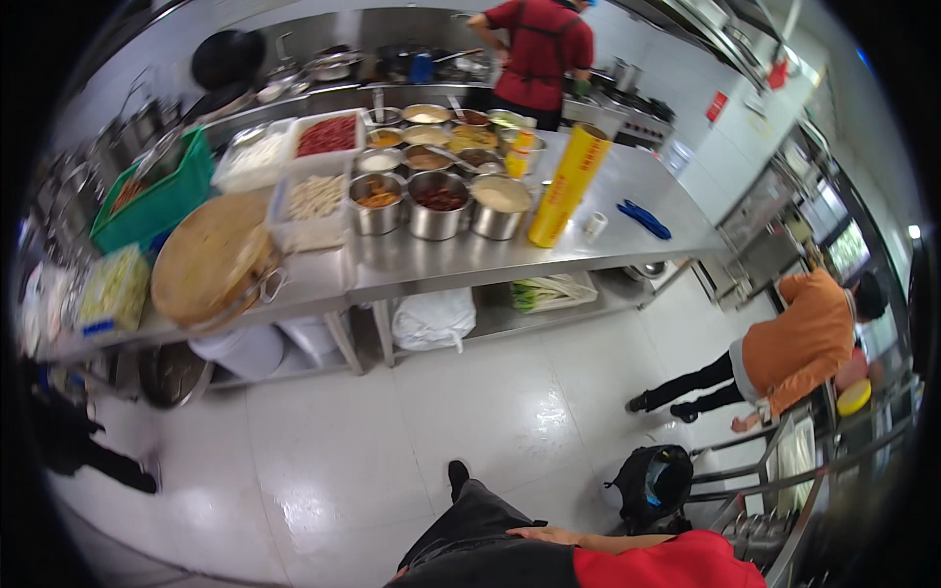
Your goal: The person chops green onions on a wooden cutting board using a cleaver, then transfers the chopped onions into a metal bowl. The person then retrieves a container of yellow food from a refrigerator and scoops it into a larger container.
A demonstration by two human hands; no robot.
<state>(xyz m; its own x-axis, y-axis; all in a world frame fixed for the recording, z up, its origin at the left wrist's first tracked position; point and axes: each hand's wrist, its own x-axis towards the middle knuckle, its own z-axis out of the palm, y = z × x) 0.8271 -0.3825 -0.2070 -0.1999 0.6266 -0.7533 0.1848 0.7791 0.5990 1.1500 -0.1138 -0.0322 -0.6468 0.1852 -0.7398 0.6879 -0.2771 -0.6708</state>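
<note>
My right hand (pixel 540 533) lies against my dark apron at the lower centre, its fingers stretched out and nothing seen in it. Only a sliver of my left hand (pixel 399 572) shows at the bottom edge; its fingers are hidden. Before me stands a steel table (pixel 470 266) with a round wooden chopping block (pixel 213 257), a tub of red chopped food (pixel 327 137), a tub of pale pieces (pixel 315 198) and several steel pots of ingredients, one holding dark red ones (pixel 439 197). A yellow cling film box (pixel 570 187) stands upright beside a small white roll (pixel 595 224) and a blue cord-like bundle (pixel 644 219).
A person in red (pixel 544 59) stands at the stoves behind the table. Another in orange (pixel 801 342) is at the right, near a black-lined bin (pixel 653 481). A dark-clothed person's leg (pixel 110 463) shows at left. Leafy vegetables (pixel 551 292) lie on the lower shelf.
</note>
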